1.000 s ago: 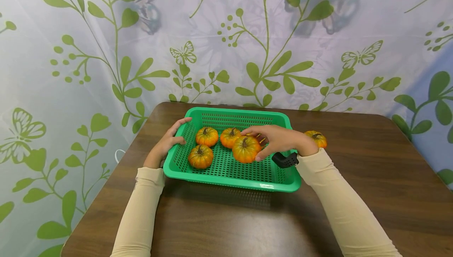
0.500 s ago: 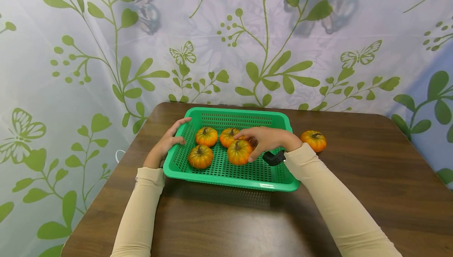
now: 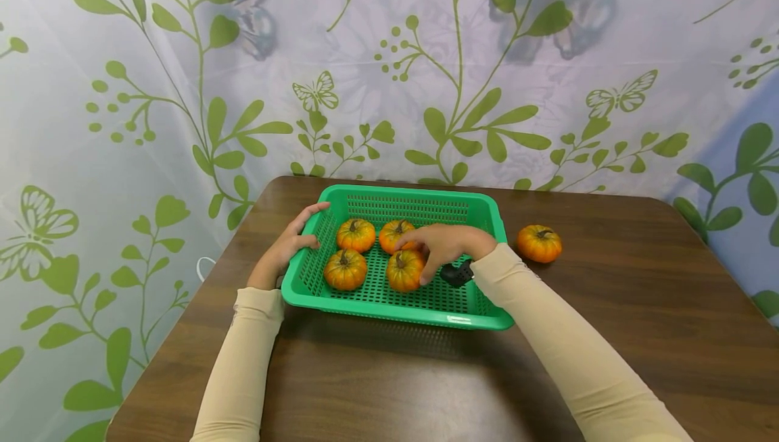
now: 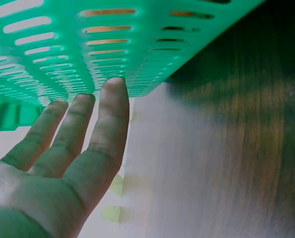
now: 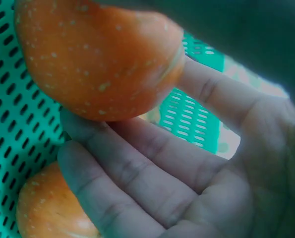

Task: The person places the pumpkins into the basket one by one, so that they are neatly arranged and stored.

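Note:
A green plastic basket (image 3: 398, 315) with perforated walls stands on the table. My left hand (image 3: 282, 246) holds its left side, thumb over the rim; in the left wrist view, its fingers (image 4: 112, 111) reach up against the outer wall. My right hand (image 3: 447, 246) is inside the basket, gripping a small orange pumpkin (image 3: 404, 272) between thumb and fingers. In the right wrist view that pumpkin (image 5: 100, 59) sits close over the perforated floor. Beside it in the basket are a front-left pumpkin (image 3: 345, 270), a back-left pumpkin (image 3: 356, 236) and a back-middle pumpkin (image 3: 391, 235), partly behind the right hand.
Another orange pumpkin (image 3: 539, 244) rests on the brown wooden table (image 3: 633, 293), right of the basket. A pale curtain (image 3: 365, 57) with green leaf prints hangs behind the table and along its left side. A black wrist device (image 3: 456, 273) sits under the right wrist.
My right hand has moved left and down with its pumpkin, lowering it toward the basket floor. The pumpkin outside is now uncovered. The left hand has stayed put.

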`<action>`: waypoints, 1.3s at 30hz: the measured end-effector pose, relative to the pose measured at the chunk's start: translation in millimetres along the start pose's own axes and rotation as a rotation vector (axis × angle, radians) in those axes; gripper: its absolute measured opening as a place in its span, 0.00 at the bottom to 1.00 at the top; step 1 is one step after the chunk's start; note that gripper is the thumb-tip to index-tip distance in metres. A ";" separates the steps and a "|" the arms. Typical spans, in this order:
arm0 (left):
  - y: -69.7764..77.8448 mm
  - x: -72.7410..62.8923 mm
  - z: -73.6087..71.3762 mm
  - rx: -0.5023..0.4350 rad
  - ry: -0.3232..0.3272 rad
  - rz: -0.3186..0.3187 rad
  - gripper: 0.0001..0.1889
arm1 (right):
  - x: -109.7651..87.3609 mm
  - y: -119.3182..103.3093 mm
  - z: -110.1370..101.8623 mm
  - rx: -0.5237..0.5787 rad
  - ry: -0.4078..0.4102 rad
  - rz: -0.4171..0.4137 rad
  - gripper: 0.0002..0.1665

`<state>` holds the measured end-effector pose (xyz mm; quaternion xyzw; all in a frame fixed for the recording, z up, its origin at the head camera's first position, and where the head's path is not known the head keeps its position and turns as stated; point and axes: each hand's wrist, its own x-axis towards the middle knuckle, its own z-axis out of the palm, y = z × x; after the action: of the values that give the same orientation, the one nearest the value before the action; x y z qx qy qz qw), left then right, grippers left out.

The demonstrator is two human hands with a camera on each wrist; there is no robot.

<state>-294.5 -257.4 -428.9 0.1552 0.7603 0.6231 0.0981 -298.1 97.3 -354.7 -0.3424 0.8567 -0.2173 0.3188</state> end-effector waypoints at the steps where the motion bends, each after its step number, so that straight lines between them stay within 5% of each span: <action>1: 0.0 0.0 0.2 0.001 -0.001 0.000 0.47 | 1.1 -0.2 0.6 -0.002 -0.006 0.001 0.48; 27: 3.7 -0.3 1.1 0.019 0.015 -0.023 0.48 | 27.1 5.4 22.2 -0.048 0.069 -0.054 0.42; 39: 4.4 -0.4 1.3 0.002 0.006 -0.019 0.48 | 19.9 1.2 16.6 -0.054 0.041 -0.032 0.45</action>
<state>-293.1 -255.6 -424.9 0.1460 0.7625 0.6220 0.1017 -298.2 81.1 -375.0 -0.3602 0.8629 -0.2061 0.2883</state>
